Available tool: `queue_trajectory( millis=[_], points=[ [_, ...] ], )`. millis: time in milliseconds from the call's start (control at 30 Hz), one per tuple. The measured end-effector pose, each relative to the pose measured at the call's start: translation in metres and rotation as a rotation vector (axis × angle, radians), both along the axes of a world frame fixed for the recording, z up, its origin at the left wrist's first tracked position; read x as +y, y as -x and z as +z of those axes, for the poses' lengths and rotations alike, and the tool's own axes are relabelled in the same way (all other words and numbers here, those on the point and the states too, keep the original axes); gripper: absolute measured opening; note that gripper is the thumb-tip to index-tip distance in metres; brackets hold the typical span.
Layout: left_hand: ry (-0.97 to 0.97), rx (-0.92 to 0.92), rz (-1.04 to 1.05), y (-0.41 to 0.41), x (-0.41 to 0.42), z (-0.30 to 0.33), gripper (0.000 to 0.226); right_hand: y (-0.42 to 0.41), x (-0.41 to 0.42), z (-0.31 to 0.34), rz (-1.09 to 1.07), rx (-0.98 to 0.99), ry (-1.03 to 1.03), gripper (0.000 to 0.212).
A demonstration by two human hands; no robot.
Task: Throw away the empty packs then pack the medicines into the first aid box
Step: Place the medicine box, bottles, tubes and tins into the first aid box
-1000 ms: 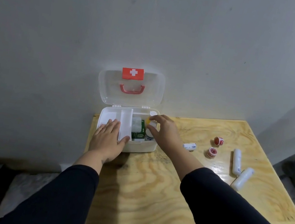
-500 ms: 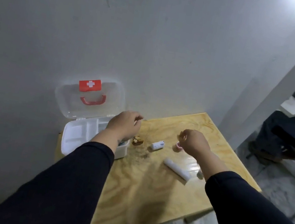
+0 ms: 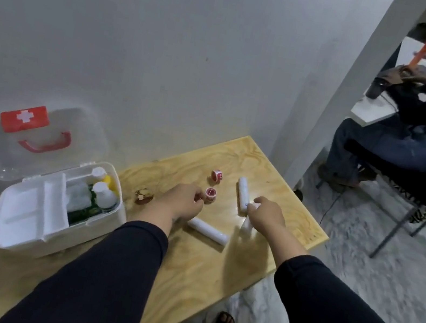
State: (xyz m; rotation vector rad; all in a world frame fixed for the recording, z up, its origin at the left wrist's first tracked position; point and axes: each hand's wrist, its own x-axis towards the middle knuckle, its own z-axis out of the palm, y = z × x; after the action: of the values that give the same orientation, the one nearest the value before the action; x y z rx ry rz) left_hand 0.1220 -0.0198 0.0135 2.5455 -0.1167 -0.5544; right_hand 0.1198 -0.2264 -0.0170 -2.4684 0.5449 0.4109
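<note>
- Plywood surface [image 3: 196, 266] stands against a plain grey wall; pale floor to the right, with a seated person [image 3: 408, 144] at another table in the background.
- First aid box [image 3: 55, 207] sits at the left end of the surface, clear lid [image 3: 33, 141] raised against the wall, red cross label and red handle on the lid.
- Box contents visible: white tray insert on the left half; white-capped bottles, a yellow item and a green pack on the right half.
- Left hand [image 3: 184, 204] hovers over the middle of the surface, fingers curled, fingertips just beside a small red-and-white tape roll [image 3: 211, 193]; contact cannot be confirmed.
- Second red-and-white roll [image 3: 217, 175] lies farther back, apart from both hands.
- Right hand [image 3: 264, 216] is closed loosely around the near end of a white bandage roll [image 3: 242, 195]; the roll's long axis runs away from the person, toward the wall.
- Another white roll [image 3: 208, 230] lies below the left wrist, long axis running left to right, slightly angled.
- A third white roll [image 3: 246, 225] is partly hidden beneath the right hand; orientation unclear.
- Small brown object [image 3: 144, 196] rests between box and left hand.
</note>
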Motion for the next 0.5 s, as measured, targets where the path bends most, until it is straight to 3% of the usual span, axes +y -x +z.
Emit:
queue_trajectory(
  millis=[133,333,500],
  points=[
    [-0.021,0.019,0.0,-0.009,-0.01,-0.008,0.034,-0.018,-0.004,-0.014,-0.033,0.005,-0.061,0.032],
    [0.005,-0.017,0.105,-0.024,-0.015,-0.017,0.029,-0.054,-0.004,-0.016,0.051,-0.01,0.057,0.044],
    [0.001,-0.021,0.136,-0.028,-0.017,-0.021,0.028,-0.073,0.002,-0.019,0.088,-0.042,0.143,0.043]
  ],
)
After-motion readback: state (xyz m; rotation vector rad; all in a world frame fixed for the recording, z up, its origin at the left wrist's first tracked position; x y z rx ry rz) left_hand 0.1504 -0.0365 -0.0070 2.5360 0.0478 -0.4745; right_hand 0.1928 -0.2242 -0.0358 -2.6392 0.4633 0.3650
